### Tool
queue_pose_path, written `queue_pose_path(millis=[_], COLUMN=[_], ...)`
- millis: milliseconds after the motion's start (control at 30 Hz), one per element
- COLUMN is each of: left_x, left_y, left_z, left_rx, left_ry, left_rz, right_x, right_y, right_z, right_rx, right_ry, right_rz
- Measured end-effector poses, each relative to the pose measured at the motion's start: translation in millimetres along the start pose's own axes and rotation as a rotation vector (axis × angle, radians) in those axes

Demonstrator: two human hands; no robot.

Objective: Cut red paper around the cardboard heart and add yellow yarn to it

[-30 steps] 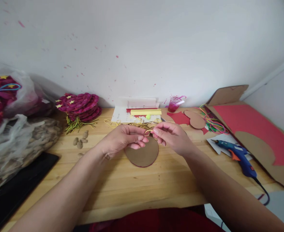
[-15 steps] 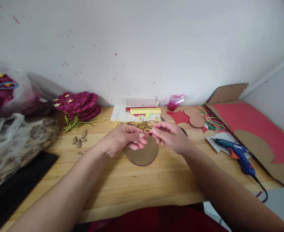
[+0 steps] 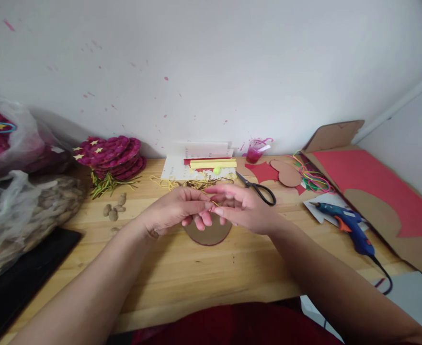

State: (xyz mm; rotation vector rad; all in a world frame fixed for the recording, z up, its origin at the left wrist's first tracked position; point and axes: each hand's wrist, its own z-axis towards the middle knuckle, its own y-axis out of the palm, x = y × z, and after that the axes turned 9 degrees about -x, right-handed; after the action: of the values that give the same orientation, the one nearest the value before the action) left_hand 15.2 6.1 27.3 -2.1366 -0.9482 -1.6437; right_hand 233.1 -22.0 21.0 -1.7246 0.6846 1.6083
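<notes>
Pinches a thin yellow cord (image 3: 215, 204) in the left fingers (image 3: 196, 207), mid-frame over a round brown cardboard disc (image 3: 208, 236), slanting toward the right fingers (image 3: 231, 213); cannot tell if gripped there.

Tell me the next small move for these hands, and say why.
I'd ease the right hand slightly back while the left hand pinches the yellow cord: the fingers crowd together above the cardboard disc, and only a short bit of cord shows.
</notes>
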Motion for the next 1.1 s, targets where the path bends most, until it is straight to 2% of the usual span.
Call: queue_pose_path(millis=[167, 333, 467, 533, 733, 967, 1100], left_x=[0, -4, -4, -3, -5, -11, -11], left_y=[2.0, 4.5, 6.5, 7.1, 5.6, 13.9, 15.9], left_z=[1, 6, 6, 5, 6, 12, 12], left_rx=[0.077, 0.242, 0.400, 0.443, 0.389, 0.396, 0.415], left_ry=[0.054, 0.226, 0.332, 0.356, 0.170, 0.286, 0.315], left_rz=[-0.052, -0.122, 0.047, 0.115, 0.178, 0.002, 0.003], right_x=[5, 8, 7, 6, 9, 6, 4], right_y=[-3, -3, 0, 0, -1, 3, 6], right_z=[4, 7, 7, 7, 8, 8, 7], right_rx=[0.134, 0.239, 0.266, 0.271, 0.333, 0.365, 0.339], right_ry=[0.055, 0.061, 0.073, 0.075, 0.031, 0.013, 0.011], right_rz=[0.013, 0.139, 0.201, 0.206, 0.201, -0.003, -0.028])
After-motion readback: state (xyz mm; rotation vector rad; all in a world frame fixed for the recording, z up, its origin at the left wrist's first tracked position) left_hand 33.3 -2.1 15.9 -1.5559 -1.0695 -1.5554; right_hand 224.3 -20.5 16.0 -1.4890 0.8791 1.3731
